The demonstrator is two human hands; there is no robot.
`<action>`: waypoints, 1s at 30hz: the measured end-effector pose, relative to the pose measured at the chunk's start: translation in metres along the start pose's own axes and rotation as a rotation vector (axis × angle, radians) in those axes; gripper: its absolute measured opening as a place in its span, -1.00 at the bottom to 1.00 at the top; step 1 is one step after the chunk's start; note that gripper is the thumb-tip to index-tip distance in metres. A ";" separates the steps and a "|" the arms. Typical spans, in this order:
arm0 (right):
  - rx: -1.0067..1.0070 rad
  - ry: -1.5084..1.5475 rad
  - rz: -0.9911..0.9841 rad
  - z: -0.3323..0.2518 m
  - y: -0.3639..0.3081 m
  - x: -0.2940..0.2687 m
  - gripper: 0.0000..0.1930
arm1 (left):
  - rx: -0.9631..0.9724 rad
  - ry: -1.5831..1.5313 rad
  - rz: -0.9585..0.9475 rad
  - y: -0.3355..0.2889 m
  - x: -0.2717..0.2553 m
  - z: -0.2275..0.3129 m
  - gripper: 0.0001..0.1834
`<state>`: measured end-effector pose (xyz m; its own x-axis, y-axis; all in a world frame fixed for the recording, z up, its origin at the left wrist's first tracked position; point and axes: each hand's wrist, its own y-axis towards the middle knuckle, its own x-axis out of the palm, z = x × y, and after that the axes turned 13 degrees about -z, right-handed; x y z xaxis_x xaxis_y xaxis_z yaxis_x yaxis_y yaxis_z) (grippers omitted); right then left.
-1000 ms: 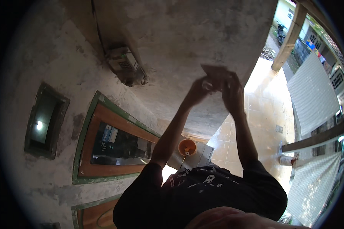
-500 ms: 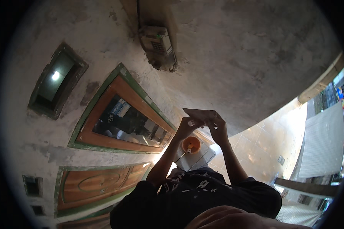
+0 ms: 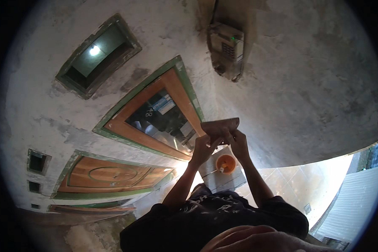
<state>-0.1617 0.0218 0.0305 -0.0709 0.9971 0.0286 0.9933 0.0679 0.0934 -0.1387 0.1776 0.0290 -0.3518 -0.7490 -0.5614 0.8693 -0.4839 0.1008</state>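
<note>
Up in front of my chest, my left hand (image 3: pixel 201 148) and my right hand (image 3: pixel 238 145) hold a brown sheet (image 3: pixel 219 125) between them. The sheet is thin and looks bent or folded, with its upper edge slightly curved. My left fingers grip its lower left part, and my right fingers close on its lower right part, near each other. Some fingertips are hidden behind or against the sheet. Below the hands an orange bucket (image 3: pixel 226 156) stands on a grey slab-like surface (image 3: pixel 212 181). Small pale and yellowish items sit in the bucket, too small to name.
A patchy grey plastered wall (image 3: pixel 302 96) rises ahead and to the right. An electricity meter (image 3: pixel 227 48) hangs on it. At left are a wooden window (image 3: pixel 155 113) in a green frame, a lit opening (image 3: pixel 98 54) and a wooden door (image 3: pixel 113 174). Floor tiles (image 3: pixel 298 180) lie right.
My view has turned, so the wall, window and meter sit farther right. The brown sheet has tilted and shows more of its face. Both hands remain on it.
</note>
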 end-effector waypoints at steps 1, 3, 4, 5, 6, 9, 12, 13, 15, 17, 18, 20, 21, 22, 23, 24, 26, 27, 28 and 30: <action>0.036 0.016 -0.049 0.005 0.008 0.003 -0.65 | -0.063 -0.016 0.020 0.001 -0.013 0.012 -0.69; 0.074 0.039 -0.111 0.004 0.030 0.018 -0.67 | -0.170 -0.078 0.078 0.002 -0.038 0.017 -0.68; 0.073 0.064 -0.164 0.000 0.042 0.028 -0.67 | -0.181 -0.076 0.080 0.003 -0.049 0.010 -0.68; 0.074 0.087 -0.222 -0.004 0.053 0.038 -0.68 | -0.161 -0.106 0.142 0.002 -0.059 0.000 -0.70; 0.081 0.089 -0.232 -0.010 0.063 0.050 -0.68 | -0.136 -0.139 0.204 0.004 -0.069 -0.006 -0.72; -0.012 0.277 -0.330 -0.029 0.096 0.082 -0.66 | -0.072 -0.022 0.274 0.009 -0.105 -0.015 -0.76; -0.059 0.229 -0.369 -0.020 0.136 0.104 -0.67 | -0.097 0.034 0.313 0.015 -0.134 -0.021 -0.77; -0.079 0.280 -0.406 -0.018 0.147 0.111 -0.71 | -0.107 0.044 0.337 0.018 -0.143 -0.025 -0.77; -0.088 0.291 -0.453 -0.032 0.162 0.121 -0.72 | -0.063 -0.113 0.330 0.023 -0.159 -0.038 -0.77; -0.053 0.266 -0.474 -0.037 0.177 0.124 -0.74 | -0.014 -0.278 0.312 0.030 -0.174 -0.042 -0.78; -0.051 0.261 -0.475 -0.037 0.184 0.127 -0.74 | 0.008 -0.265 0.301 0.034 -0.180 -0.038 -0.78; -0.151 0.299 -0.421 -0.042 0.196 0.134 -0.73 | 0.026 -0.258 0.294 0.043 -0.190 -0.037 -0.79; -0.145 0.296 -0.424 -0.046 0.199 0.139 -0.73 | 0.026 -0.288 0.295 0.047 -0.194 -0.039 -0.79; -0.157 0.350 -0.363 -0.051 0.202 0.144 -0.73 | 0.026 -0.318 0.295 0.051 -0.197 -0.042 -0.80; -0.169 0.402 -0.296 -0.054 0.205 0.146 -0.72 | 0.022 -0.325 0.291 0.057 -0.199 -0.042 -0.80; -0.161 0.400 -0.290 -0.049 0.211 0.145 -0.72 | 0.026 -0.362 0.288 0.064 -0.201 -0.041 -0.80; -0.232 0.367 -0.245 -0.042 0.225 0.144 -0.73 | 0.025 -0.400 0.279 0.076 -0.203 -0.045 -0.79; -0.227 0.369 -0.240 -0.042 0.229 0.147 -0.73 | 0.034 -0.396 0.296 0.081 -0.205 -0.048 -0.79; -0.237 0.424 -0.225 -0.042 0.233 0.151 -0.72 | 0.045 -0.390 0.312 0.085 -0.205 -0.051 -0.78; -0.249 0.479 -0.199 -0.038 0.241 0.150 -0.72 | 0.032 -0.348 0.275 0.091 -0.209 -0.061 -0.81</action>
<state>0.0634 0.1860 0.0951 -0.3456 0.8348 0.4286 0.9093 0.1851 0.3727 0.0351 0.3175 0.1054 -0.2093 -0.9570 -0.2011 0.9378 -0.2547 0.2361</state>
